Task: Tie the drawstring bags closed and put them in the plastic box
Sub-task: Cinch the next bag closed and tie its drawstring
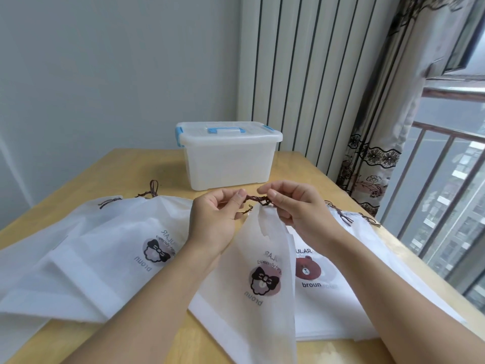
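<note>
Head view: a pale wooden table (136, 164) against a grey wall, with a ribbed white radiator and patterned curtain behind. A translucent plastic box (228, 156) with blue clips sits at the far edge, lid on, straight ahead of both hands and well apart from them. Thin, frosted white bags lie flat and limp either side: one pile to the left (91, 245), another to the right (338, 292), printed with a brown bear. The bag being worked (259, 274) hangs between the forearms, its mouth gathered to a point, long axis running from the hands back toward the person. At its tip a brown twisted cord (258, 199) runs crosswise. The left hand (217, 216) pinches one end, the right hand (291, 206) the other, about equally near. The knot looks unfinished; the pull should go outward, sideways.
</note>
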The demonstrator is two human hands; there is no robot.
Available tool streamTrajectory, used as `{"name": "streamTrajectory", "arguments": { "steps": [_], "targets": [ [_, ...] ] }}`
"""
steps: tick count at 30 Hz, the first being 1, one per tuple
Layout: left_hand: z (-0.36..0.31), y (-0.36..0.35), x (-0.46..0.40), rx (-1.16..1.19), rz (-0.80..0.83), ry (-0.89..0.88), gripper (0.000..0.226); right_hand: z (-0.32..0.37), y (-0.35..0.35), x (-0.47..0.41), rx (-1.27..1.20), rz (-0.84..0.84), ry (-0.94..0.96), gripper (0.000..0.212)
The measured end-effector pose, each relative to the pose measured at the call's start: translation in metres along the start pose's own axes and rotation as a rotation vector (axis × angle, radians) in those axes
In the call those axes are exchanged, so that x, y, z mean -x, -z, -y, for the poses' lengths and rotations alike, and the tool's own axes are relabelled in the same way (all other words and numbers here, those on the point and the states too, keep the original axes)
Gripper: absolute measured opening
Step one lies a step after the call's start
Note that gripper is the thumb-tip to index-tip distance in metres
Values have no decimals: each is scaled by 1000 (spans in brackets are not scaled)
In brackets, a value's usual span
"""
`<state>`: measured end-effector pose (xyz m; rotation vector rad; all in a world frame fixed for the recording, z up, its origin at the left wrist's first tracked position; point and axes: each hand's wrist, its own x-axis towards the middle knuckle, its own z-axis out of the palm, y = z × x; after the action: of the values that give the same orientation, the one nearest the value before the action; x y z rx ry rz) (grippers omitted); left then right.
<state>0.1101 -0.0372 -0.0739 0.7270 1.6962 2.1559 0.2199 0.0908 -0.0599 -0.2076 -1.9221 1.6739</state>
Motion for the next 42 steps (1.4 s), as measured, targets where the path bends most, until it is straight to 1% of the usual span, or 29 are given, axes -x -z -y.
{"name": "streamTrajectory", "arguments": {
  "steps": [4,8,10,12,14,15,16,17,19,20,21,22,23,24,25,27,28,29,30,31,32,33,34,35,36,37,39,41,42],
  "targets": [
    [4,2,-4,-27,-37,-10,13,2,9,-4,17,-63,-31,18],
    [7,7,-9,-54,-143,-17,15,5,18,-4,63,-119,-68,18],
    [7,7,-8,-43,-189,-13,16,8,21,-3,120,-157,-81,22],
    [7,2,-5,-18,-212,-11,16,12,22,-2,179,-177,-97,32],
    [6,-2,-3,-14,-204,-4,17,14,22,0,272,-137,-100,49],
    [6,-3,-3,-7,-183,2,16,15,23,2,364,-81,-106,56],
    [5,-1,-3,-14,-153,-3,15,16,22,4,479,-10,-121,58],
    [5,2,-3,-29,-116,-29,13,14,21,5,588,51,-145,56],
    [3,8,-3,-37,-9,-96,12,6,19,4,697,58,-174,44],
    [0,10,-2,-24,53,-115,16,4,18,3,684,35,-175,32],
    [-1,11,-4,-43,109,-118,30,3,21,2,627,7,-178,21],
    [-3,10,-5,-104,152,-116,52,2,28,-1,536,-17,-190,13],
    [-3,10,-7,-205,172,-102,71,3,35,-3,411,-26,-196,12],
    [-4,9,-7,-279,185,-79,79,7,42,-3,272,-19,-203,17],
    [-4,9,-6,-313,200,-47,75,11,48,-1,137,-4,-209,21],
    [-7,11,-4,-269,282,35,45,21,49,3,-27,2,-240,24],
    [-9,13,-5,-251,339,61,32,23,46,5,-42,4,-273,24],
    [-14,18,-5,-251,388,66,24,23,40,7,-42,17,-309,23],
    [-20,24,-7,-288,414,55,22,22,34,9,-52,46,-340,24],
    [-26,33,-10,-377,419,21,23,17,28,9,-47,90,-352,27],
    [-33,44,-12,-527,412,-48,26,9,24,6,-6,93,-343,31],
    [-37,56,-15,-730,389,-131,29,1,22,2,100,52,-306,33],
    [-42,69,-18,-931,352,-199,33,-6,22,-3,276,-24,-233,33],
    [-44,79,-19,-1085,299,-230,38,-13,25,-7,505,-101,-142,33],
    [-47,86,-19,-1167,253,-225,45,-16,28,-9,734,-143,-63,37],
    [-48,91,-20,-1205,226,-204,53,-22,33,-11,928,-151,-25,44],
    [-52,95,-19,-1267,218,-183,67,-30,44,-12,1191,-113,-56,55],
    [-57,94,-17,-1300,241,-219,77,-39,52,-12,1312,-93,-101,53],
    [-61,89,-13,-1283,249,-274,79,-42,53,-13,1315,-108,-93,48]
  ]
}}
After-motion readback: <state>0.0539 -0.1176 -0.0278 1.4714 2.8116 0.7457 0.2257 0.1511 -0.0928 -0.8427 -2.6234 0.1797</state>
